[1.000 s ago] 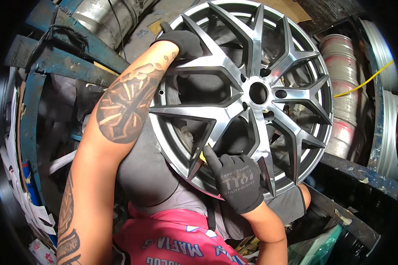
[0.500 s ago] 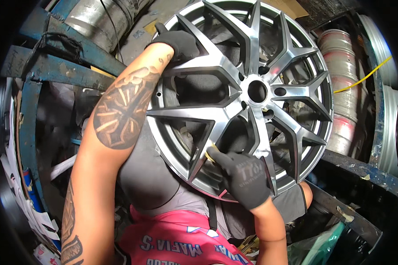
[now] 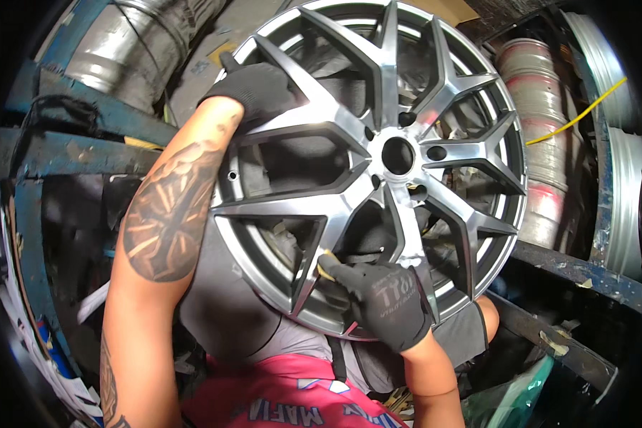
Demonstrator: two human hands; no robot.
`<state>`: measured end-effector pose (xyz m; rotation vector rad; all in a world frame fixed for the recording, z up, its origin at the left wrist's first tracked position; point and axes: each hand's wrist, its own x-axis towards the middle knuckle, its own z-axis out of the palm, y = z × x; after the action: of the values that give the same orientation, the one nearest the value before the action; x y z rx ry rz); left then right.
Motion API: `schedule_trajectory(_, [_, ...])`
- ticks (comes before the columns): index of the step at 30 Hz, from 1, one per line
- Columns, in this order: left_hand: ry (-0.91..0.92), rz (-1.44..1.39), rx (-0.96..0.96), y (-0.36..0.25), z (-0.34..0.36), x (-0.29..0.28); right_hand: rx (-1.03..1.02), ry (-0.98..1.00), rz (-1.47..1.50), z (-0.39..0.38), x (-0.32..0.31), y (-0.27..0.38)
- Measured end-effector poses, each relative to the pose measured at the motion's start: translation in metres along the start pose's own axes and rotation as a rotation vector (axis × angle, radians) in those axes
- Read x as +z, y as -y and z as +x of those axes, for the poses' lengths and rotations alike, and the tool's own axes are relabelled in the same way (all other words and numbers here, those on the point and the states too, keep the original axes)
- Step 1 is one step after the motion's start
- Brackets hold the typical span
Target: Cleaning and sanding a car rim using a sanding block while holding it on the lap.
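Blue metal frame point(image 3: 78, 151) crowds our left side, with a silvery cylinder point(image 3: 114, 64) beyond it and stacked metal cylinders point(image 3: 535, 128) on our right. Over our grey shorts point(image 3: 453, 339) we have a wheel point(image 3: 399, 178), its spoked face turned up toward our eyes; round as it is, it shows no long axis across that face, and its hub axis points roughly at us. Our left grip point(image 3: 260, 89) clasps the wheel's upper-left edge, fingertips hidden; our right grip point(image 3: 389, 303) pinches a yellowish pad point(image 3: 324, 272) at a lower-left spoke. Our left forearm point(image 3: 146, 314) runs between the frame and the wheel, a yellow cord point(image 3: 578, 123) crosses the stack, and a dark beam point(image 3: 578, 274) bars the lower right. We see open gaps between the spokes; at right the wheel's edge overlaps the stack in our view, and we cannot tell whether they touch
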<state>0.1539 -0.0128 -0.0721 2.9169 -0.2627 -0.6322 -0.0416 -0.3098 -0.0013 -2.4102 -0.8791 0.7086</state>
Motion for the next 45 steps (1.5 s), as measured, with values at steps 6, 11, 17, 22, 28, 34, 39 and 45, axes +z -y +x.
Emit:
schedule_trajectory(6, [-0.038,0.035,-0.012,0.012,-0.002,0.003,-0.138,-0.099,-0.092,-0.002,0.000,0.000])
schedule_trajectory(11, [-0.210,-0.028,0.028,-0.005,-0.003,0.005,0.010,-0.136,0.002,0.005,-0.013,-0.006])
schedule_trajectory(17, [-0.274,-0.010,-0.020,0.005,-0.004,0.016,-0.012,-0.131,-0.092,0.004,-0.022,-0.006])
schedule_trajectory(22, [-0.215,0.003,-0.040,-0.004,-0.018,0.000,0.017,-0.165,-0.147,0.010,-0.007,-0.015])
schedule_trajectory(28, [-0.224,-0.043,-0.032,-0.002,-0.001,0.010,0.006,-0.198,-0.122,0.014,-0.006,-0.007])
schedule_trajectory(34, [-0.171,-0.001,-0.066,-0.006,-0.012,-0.005,-0.031,-0.201,-0.192,0.019,-0.014,0.001])
schedule_trajectory(39, [-0.162,-0.010,-0.056,-0.012,-0.016,-0.006,0.007,-0.254,-0.155,0.000,-0.012,-0.016])
schedule_trajectory(45, [-0.247,-0.101,-0.015,-0.004,-0.014,0.001,0.016,-0.335,0.031,0.012,-0.005,-0.012])
